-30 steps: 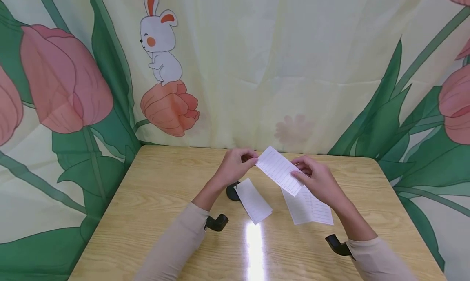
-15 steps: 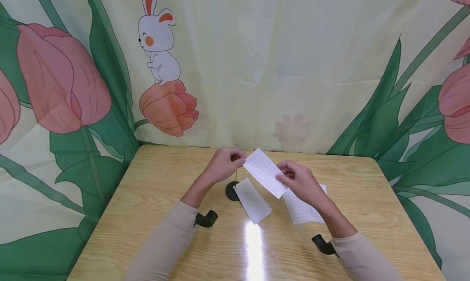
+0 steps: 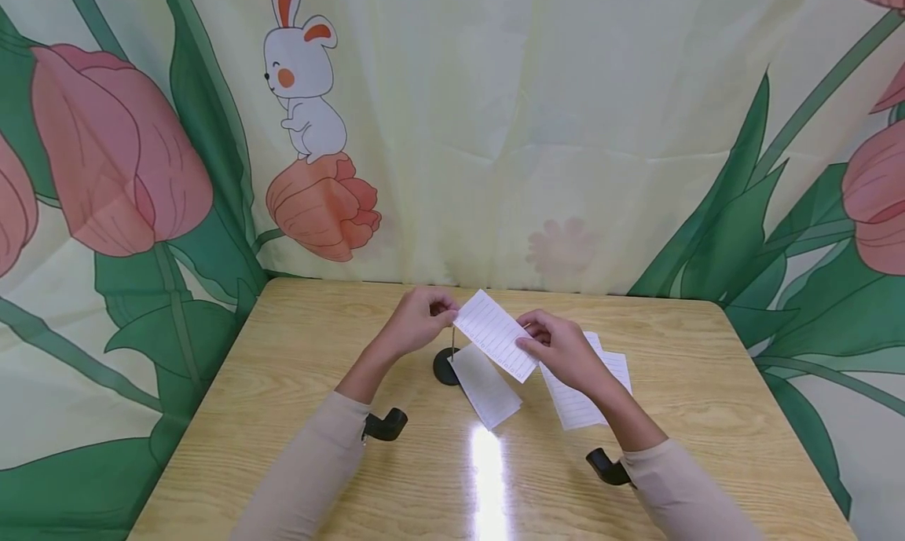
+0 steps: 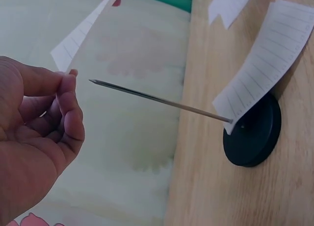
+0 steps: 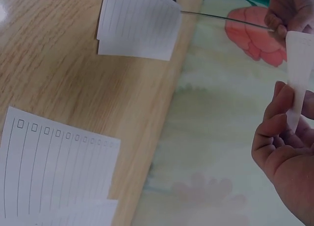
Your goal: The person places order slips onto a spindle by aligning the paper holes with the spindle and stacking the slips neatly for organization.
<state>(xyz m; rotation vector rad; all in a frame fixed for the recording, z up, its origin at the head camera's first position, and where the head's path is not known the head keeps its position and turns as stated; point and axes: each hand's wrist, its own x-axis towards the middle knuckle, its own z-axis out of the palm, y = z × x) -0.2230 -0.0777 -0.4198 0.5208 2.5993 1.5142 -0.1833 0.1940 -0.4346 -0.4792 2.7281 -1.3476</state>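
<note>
Both hands hold one white lined paper slip [image 3: 495, 335] in the air over a wooden table [image 3: 311, 352]. My left hand [image 3: 447, 312] pinches its upper left corner, and my right hand [image 3: 529, 345] pinches its lower right end. Just below the slip stands a thin metal spike [image 3: 452, 341] on a round black base [image 3: 444, 368]. Another slip [image 3: 488, 388] is impaled low on that spike. In the left wrist view the spike's tip [image 4: 93, 81] lies close beside my left fingertips [image 4: 68, 76], apart from the held slip [image 4: 83, 32]. The right wrist view shows the held slip [image 5: 299, 64] between my right thumb and finger.
Loose lined slips [image 3: 590, 392] lie on the table right of the spike, under my right forearm. A flower-print cloth backdrop [image 3: 495, 133] hangs behind and around the table. Black wrist mounts [image 3: 385, 425] sit on both sleeves.
Both hands have carried the slip to the left and slightly down, so it now hangs directly over the spike. The slips on the table have not moved.
</note>
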